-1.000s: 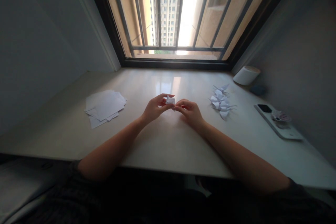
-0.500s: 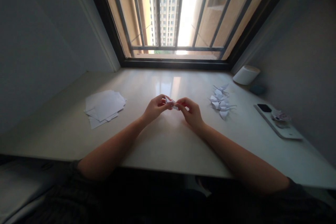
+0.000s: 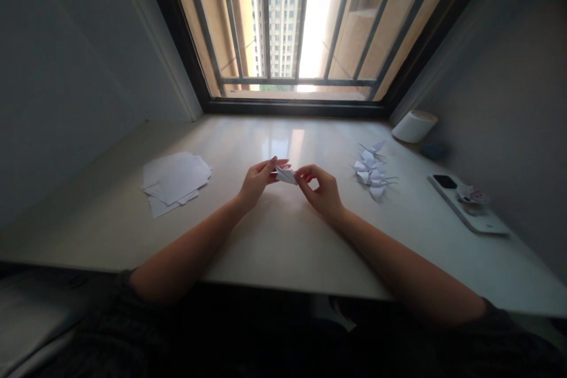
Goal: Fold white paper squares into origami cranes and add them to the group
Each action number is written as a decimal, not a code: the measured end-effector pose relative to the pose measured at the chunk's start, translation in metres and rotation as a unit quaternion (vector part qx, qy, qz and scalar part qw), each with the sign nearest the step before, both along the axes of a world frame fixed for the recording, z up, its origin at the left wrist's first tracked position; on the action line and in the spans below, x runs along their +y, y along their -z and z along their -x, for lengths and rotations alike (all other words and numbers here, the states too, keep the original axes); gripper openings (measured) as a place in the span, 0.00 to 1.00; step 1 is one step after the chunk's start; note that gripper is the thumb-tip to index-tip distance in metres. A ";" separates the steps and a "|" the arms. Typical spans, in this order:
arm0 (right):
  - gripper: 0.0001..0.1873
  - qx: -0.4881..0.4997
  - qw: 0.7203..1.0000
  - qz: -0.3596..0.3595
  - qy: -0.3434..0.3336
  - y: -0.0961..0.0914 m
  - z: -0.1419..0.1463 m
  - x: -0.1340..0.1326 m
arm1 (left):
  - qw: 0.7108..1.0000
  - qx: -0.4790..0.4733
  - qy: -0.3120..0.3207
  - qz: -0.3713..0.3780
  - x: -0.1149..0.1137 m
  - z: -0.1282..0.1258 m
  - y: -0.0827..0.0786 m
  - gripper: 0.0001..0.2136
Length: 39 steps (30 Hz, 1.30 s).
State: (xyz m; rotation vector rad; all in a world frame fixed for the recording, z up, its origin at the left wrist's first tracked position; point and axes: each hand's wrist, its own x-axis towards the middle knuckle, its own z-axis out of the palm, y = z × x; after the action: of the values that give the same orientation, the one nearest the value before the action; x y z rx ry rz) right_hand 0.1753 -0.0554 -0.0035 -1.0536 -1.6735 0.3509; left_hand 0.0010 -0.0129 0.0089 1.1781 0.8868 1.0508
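Observation:
A small folded white paper [image 3: 286, 175] is held between my two hands above the middle of the table. My left hand [image 3: 260, 179] grips its left side, thumb raised at the upper edge and other fingers behind and under it. At its right end my right hand [image 3: 322, 189] pinches the paper between thumb and forefinger. To the right lies a group of folded paper cranes [image 3: 372, 170], with thin pointed ends sticking out. On the left rests a loose stack of white paper sheets [image 3: 177, 178], their edges uneven.
A phone [image 3: 469, 207] with a round grip lies at the right on the pale table [image 3: 283, 248]. Behind it, near the wall, are a white cylinder [image 3: 414, 126] and a small dark object [image 3: 434, 150]. A barred window [image 3: 296, 107] stands at the back.
My left thumb has lifted from the front of the folded paper to its upper left edge, and more of the paper shows. My right hand has hardly moved.

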 end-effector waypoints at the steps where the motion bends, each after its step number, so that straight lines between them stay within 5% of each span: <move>1: 0.02 -0.003 1.000 -0.007 0.001 -0.001 0.000 0.000 | 1.000 -0.004 -0.002 0.000 0.000 0.000 0.000 0.25; 13: 0.10 -0.036 0.997 -0.060 -0.023 -0.003 -0.001 -0.001 | 0.999 -0.043 0.009 0.019 0.001 -0.001 0.003 0.22; 25: 0.07 -0.087 0.993 -0.076 -0.022 -0.003 -0.003 -0.002 | 0.999 -0.022 0.040 0.016 -0.002 -0.002 -0.001 0.24; 39: 0.11 -0.181 0.977 -0.104 0.038 -0.007 -0.005 -0.001 | 0.994 0.008 0.106 -0.018 -0.008 -0.002 -0.003 0.20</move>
State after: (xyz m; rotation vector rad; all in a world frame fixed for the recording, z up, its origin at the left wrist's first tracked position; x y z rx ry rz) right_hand 0.1805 -0.0560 0.0030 -1.0636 -1.9372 -0.0732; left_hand 0.0029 -0.0207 0.0122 1.2833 0.7387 0.8888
